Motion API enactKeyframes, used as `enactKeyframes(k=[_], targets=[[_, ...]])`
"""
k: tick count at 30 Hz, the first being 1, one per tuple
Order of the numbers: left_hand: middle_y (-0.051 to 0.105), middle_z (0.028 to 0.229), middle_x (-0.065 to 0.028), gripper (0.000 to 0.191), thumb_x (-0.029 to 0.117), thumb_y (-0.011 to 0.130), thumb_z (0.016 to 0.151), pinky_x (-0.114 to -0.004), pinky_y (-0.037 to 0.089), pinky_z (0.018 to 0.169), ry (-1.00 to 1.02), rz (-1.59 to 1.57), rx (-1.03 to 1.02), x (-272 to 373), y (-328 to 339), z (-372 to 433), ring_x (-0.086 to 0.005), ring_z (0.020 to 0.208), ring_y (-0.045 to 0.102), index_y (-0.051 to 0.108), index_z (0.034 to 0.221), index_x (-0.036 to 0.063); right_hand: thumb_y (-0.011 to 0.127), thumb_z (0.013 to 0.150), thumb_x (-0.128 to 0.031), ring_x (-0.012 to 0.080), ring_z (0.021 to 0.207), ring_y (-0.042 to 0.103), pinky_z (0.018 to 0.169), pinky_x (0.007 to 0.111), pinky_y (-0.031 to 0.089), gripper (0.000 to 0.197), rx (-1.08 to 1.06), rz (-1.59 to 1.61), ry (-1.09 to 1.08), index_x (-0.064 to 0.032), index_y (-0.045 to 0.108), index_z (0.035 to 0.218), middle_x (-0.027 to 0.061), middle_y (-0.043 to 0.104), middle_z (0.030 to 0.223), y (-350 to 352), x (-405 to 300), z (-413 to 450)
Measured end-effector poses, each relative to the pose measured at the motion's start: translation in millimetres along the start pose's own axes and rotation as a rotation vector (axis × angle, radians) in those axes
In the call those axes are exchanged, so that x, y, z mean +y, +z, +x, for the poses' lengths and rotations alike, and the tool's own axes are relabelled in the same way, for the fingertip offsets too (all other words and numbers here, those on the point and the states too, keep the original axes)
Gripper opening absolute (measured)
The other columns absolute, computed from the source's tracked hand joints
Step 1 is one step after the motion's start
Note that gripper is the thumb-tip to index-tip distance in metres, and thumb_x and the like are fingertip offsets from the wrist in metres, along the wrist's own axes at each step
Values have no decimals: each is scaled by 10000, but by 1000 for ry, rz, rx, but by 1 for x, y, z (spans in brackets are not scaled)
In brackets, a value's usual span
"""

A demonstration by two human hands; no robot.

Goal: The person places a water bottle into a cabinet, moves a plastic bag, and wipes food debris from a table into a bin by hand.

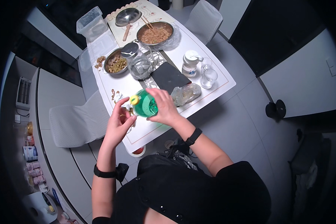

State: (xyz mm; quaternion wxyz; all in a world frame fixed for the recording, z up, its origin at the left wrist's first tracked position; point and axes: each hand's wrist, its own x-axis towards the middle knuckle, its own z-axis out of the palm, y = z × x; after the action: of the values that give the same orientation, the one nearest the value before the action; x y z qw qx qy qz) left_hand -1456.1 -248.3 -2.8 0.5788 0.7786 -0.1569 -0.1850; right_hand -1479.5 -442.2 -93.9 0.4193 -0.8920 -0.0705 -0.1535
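Observation:
A green transparent bottle (146,104) with a yellow cap (134,100) is held tilted above the near part of the table, its cap towards the left. My right hand (165,107) wraps around the side of the bottle. Thumb and fingers apart, my left hand (119,120) is beside the capped end; nothing shows in its grasp, and whether a fingertip touches the bottle is unclear. Behind the bottle, crumpled white tissue (119,97) and scattered shells lie partly hidden. A knotted clear plastic bag (187,94) with something inside rests to the right.
On the white table (145,137) stand a glass jug (140,67), a white-lidded bottle (189,63), glass cups (208,77), a bowl of minced filling (156,35) with chopsticks and a bowl of peanuts (116,63). A dark flat box (169,76) lies mid-table. Covered chairs (78,123) flank it.

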Motion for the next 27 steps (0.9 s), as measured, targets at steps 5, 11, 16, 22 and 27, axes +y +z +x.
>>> enactKeyframes(k=[5,11,16,22,27], targets=[[537,678,-9,350,50,656,792,-210,402,496,8,262,13,0,15,17,-55,559,508,497,1104,54,819,494,-222,313,1180,402,975,436,345,997,75,75,-42,-184,316,1355,86,407,1285,9,1,-16],[525,777,-29,263,-16,654,741,-195,400,505,107,256,76,-5,23,6,-39,593,493,537,972,30,836,505,-290,315,1186,397,991,433,341,980,71,127,-72,-141,338,1336,90,416,1284,0,15,-34],[499,825,-1,274,-44,643,742,-167,371,522,116,198,132,3,12,-19,-23,630,453,539,981,41,755,704,-287,270,1083,500,898,370,414,621,94,300,116,-67,467,1208,129,506,1182,4,47,-67],[457,809,41,301,-84,633,707,-155,326,574,94,90,247,33,-24,-62,-16,655,374,542,967,37,652,821,-161,124,685,598,618,254,474,163,127,432,524,-16,613,888,52,636,749,18,97,-86],[461,838,32,314,-99,615,695,-154,319,566,45,98,381,35,-56,-108,-13,651,377,541,976,21,641,805,-170,176,670,612,630,290,485,168,-157,397,540,-7,623,840,86,639,735,20,96,-58]])
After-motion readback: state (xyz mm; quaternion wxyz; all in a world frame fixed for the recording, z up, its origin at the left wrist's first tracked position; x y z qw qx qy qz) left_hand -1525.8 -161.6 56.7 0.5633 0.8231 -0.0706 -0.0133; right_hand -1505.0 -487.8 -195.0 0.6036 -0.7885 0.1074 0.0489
